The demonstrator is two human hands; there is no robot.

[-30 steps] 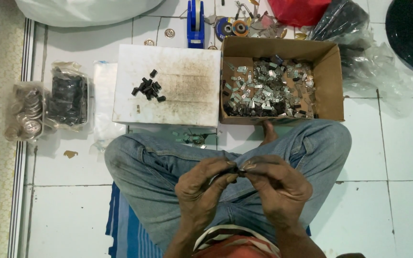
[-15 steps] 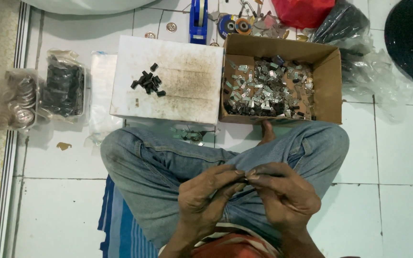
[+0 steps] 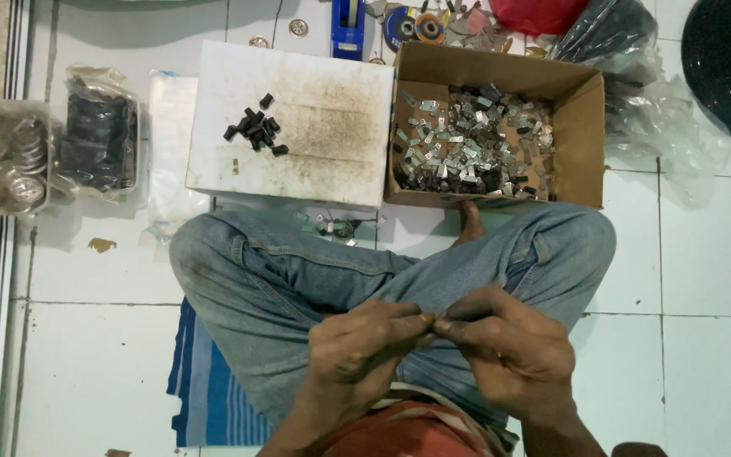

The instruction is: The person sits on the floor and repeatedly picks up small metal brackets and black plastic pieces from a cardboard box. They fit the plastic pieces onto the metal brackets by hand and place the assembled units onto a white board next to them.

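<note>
The left hand (image 3: 357,360) and the right hand (image 3: 509,355) meet fingertip to fingertip above the lap, both curled tight with thumb and forefinger pinched together where they touch. Whatever small piece sits between the fingertips is hidden, so what they grasp cannot be told. The hands are smudged dark and hang over the crossed legs in faded blue denim jeans (image 3: 298,279).

Under the left leg lies a blue striped cloth mat (image 3: 205,389), spread on a white tiled floor (image 3: 678,355) with thin grey grout lines.

Just beyond the knees stands an open brown cardboard box (image 3: 581,127) holding a loose heap of small shiny metal clips (image 3: 467,148), mixed with a few dark bits. Touching its left side is a flat white board with brown stains (image 3: 323,127), bearing a little cluster of small black blocks (image 3: 254,131).

Farther left lie a clear plastic bag of black parts (image 3: 99,140) and a clear bag of round metal discs (image 3: 14,161). A blue tape dispenser (image 3: 347,25) stands behind the board.
</note>
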